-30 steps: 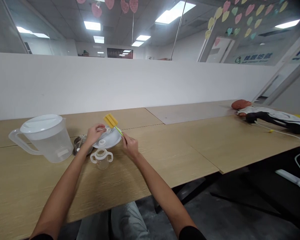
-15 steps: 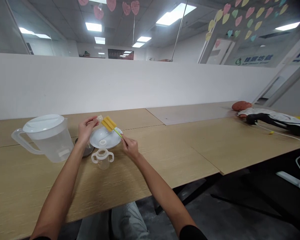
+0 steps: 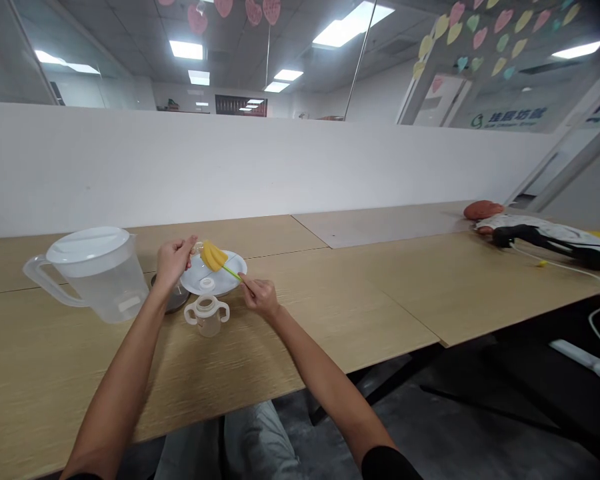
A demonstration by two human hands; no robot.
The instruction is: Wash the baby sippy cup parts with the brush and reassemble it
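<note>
My left hand [image 3: 174,262] pinches a small clear piece [image 3: 197,249], partly hidden by the fingers, above a white bowl [image 3: 233,268]. My right hand [image 3: 260,295] grips the thin green handle of a brush with a yellow sponge head [image 3: 213,257]. The sponge head is beside the clear piece, over the bowl. A small white round part [image 3: 207,285] lies at the bowl's near side. In front of the bowl an open clear bottle with two handles [image 3: 209,316] stands upright on the wooden table [image 3: 330,293].
A large lidded translucent pitcher [image 3: 105,280] stands at the left. Behind my left wrist is a dark round dish [image 3: 176,300], partly hidden. At the far right lie a reddish-brown object [image 3: 483,210], a black item [image 3: 545,245] and a white cable [image 3: 580,275]. A white wall borders the table's back.
The yellow sponge head has turned and shifted slightly left and down, closer to the clear piece. Both hands keep their hold, and the view has shifted a little.
</note>
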